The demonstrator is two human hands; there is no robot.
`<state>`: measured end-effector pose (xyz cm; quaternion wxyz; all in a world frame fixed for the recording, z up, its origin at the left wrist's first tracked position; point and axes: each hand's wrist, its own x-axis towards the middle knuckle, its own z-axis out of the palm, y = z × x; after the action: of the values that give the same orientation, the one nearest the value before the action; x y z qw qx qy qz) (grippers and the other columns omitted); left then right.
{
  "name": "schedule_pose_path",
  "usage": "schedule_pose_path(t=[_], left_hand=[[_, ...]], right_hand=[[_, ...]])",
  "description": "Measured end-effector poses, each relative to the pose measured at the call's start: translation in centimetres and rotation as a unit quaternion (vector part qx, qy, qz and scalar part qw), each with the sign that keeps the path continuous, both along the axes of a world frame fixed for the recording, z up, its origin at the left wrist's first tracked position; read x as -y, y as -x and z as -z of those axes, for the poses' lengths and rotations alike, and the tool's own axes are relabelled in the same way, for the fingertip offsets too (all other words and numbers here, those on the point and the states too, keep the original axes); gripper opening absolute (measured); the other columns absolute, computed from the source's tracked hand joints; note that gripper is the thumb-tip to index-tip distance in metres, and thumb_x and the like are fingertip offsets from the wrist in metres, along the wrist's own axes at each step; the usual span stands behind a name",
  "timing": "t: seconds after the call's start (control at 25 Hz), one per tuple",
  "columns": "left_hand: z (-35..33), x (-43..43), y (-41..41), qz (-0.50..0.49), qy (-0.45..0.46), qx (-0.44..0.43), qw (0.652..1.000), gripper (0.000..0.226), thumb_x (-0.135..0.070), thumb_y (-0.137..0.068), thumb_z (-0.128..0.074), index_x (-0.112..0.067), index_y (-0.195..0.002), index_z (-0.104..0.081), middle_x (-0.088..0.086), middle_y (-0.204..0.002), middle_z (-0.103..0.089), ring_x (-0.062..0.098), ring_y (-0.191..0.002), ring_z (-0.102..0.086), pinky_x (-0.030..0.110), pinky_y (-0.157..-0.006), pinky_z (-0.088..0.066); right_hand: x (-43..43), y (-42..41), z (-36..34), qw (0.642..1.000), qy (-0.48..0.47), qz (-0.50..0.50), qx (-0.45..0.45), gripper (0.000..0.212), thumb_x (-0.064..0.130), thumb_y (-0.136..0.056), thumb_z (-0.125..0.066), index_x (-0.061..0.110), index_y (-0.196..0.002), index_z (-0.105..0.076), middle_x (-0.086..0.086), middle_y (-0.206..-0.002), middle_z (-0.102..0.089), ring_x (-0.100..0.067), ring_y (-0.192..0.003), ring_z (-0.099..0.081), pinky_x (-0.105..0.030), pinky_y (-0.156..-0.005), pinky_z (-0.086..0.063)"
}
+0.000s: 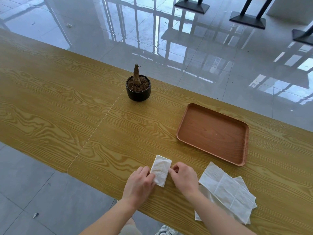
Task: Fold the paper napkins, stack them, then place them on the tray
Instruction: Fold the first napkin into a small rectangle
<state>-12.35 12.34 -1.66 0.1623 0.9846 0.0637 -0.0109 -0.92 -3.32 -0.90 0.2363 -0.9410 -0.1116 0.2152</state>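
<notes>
A small folded white napkin [160, 168] lies flat on the wooden table [67, 102] near its front edge. My left hand [139, 183] pinches the napkin's lower left edge. My right hand [183, 177] holds its right edge with the fingertips. To the right, a loose pile of unfolded white napkins [228, 190] lies spread out, partly under my right forearm. A brown rectangular tray [182, 126] sits further back on the right, with nothing in it.
A black pot with a bare brown stem [138, 88] stands near the table's far edge, left of the tray. Beyond the table lies a shiny tiled floor with dark table bases [247, 20] at the top right.
</notes>
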Motion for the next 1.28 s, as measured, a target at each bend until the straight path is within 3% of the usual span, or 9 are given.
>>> schedule_pose_path(t=[0.28, 0.68, 0.96, 1.28], left_hand=[[0.0, 0.0, -2.1, -0.027, -0.015, 0.009, 0.999, 0.017, -0.027, -0.083, -0.063, -0.017, -0.07, -0.059, -0.002, -0.071, -0.053, 0.019, -0.063, -0.048, 0.033, -0.051, -0.045], [-0.3, -2.5, -6.9, -0.037, -0.054, -0.019, 0.998, 0.018, -0.017, -0.081, -0.071, -0.016, -0.067, -0.06, 0.0, -0.07, -0.054, 0.021, -0.063, -0.05, 0.035, -0.055, -0.045], [-0.1, -3.6, -8.7, -0.039, -0.055, -0.016, 0.998, 0.02, -0.013, -0.079, -0.071, -0.016, -0.064, -0.058, 0.0, -0.068, -0.052, 0.02, -0.061, -0.047, 0.034, -0.052, -0.043], [-0.1, -3.8, -8.4, -0.064, -0.055, -0.01, 0.996, 0.008, -0.009, -0.08, -0.066, -0.016, -0.077, -0.066, 0.0, -0.074, -0.054, 0.021, -0.064, -0.049, 0.035, -0.057, -0.045]], right_hand=[[-2.5, -1.5, 0.1, 1.0, 0.017, 0.009, -0.013, 0.017, 0.043, -0.087, -0.065, 0.027, -0.084, -0.069, 0.008, -0.084, -0.072, -0.017, -0.082, -0.067, -0.033, -0.067, -0.054], [-5.7, -5.8, 0.3, 0.999, 0.037, 0.034, -0.019, 0.013, 0.041, -0.089, -0.062, 0.029, -0.083, -0.065, 0.003, -0.087, -0.071, -0.024, -0.086, -0.067, -0.031, -0.064, -0.045], [-6.7, -7.3, 0.6, 0.998, 0.042, 0.039, -0.004, 0.014, 0.04, -0.088, -0.06, 0.029, -0.08, -0.063, 0.007, -0.076, -0.062, -0.021, -0.075, -0.059, -0.031, -0.061, -0.041], [-5.5, -7.3, -0.5, 0.999, -0.031, 0.033, -0.026, 0.014, 0.041, -0.09, -0.066, 0.027, -0.087, -0.065, 0.009, -0.082, -0.067, -0.014, -0.08, -0.063, -0.033, -0.065, -0.049]])
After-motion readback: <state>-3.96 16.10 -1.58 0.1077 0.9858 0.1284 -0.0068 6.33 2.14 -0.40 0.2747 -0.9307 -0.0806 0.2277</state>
